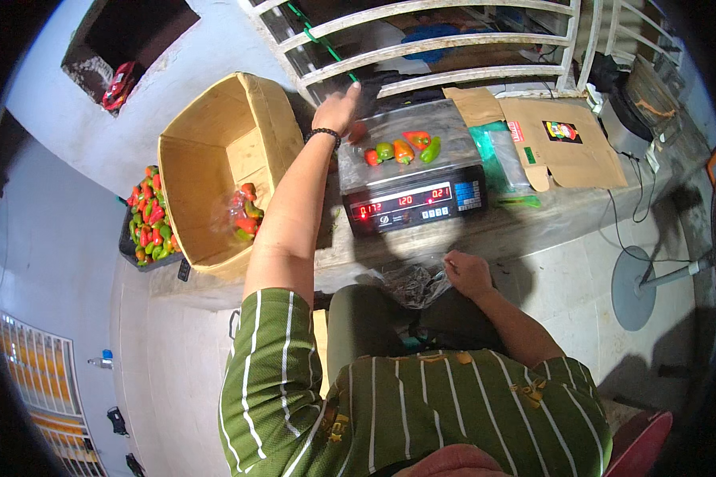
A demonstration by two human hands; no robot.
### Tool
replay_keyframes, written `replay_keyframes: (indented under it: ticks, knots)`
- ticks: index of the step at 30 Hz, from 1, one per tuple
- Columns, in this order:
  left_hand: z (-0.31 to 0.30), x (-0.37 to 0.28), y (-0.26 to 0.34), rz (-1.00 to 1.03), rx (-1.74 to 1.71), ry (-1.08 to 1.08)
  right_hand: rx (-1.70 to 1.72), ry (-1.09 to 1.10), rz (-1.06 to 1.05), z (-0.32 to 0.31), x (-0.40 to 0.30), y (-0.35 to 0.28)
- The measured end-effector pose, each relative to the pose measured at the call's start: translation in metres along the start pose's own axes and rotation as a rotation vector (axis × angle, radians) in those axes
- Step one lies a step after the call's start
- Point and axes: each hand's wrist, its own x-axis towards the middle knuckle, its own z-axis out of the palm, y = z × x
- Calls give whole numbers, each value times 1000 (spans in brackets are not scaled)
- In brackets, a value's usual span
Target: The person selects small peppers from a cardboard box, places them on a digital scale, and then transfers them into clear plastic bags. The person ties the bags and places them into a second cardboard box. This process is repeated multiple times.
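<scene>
My left hand (336, 113) reaches over the left edge of a digital scale (414, 188) with lit red digits. A blurred red pepper (357, 132) shows just below its fingers; whether they grip it is not clear. Several red, green and orange peppers (404, 152) lie grouped on the scale's metal platform. In front of the scale, my right hand (469, 273) has its fingers closed at the edge of a clear plastic bag (414, 283), which rests over my lap.
Left of the scale stands an open cardboard box (200, 173) holding bagged peppers (247, 214). Beyond it is a dark crate (149, 260) heaped with peppers. Flattened cardboard (564, 149) and plastic bags (501, 158) lie to the right. White metal bars (441, 50) rise behind the ledge.
</scene>
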Motion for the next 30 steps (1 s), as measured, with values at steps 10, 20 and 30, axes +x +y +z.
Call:
replay_keyframes:
  ticks: [10,20,30]
  knots:
    - [21,15,-23,-134,-256,-101,7,27,-6,-1,-2,0]
    - [29,15,-36,-147,-226,-109,20,-44,68,-3,-1,-3]
    - [33,3,-31,-173,-213,-63,-6,-49,43,-2,-2,-1]
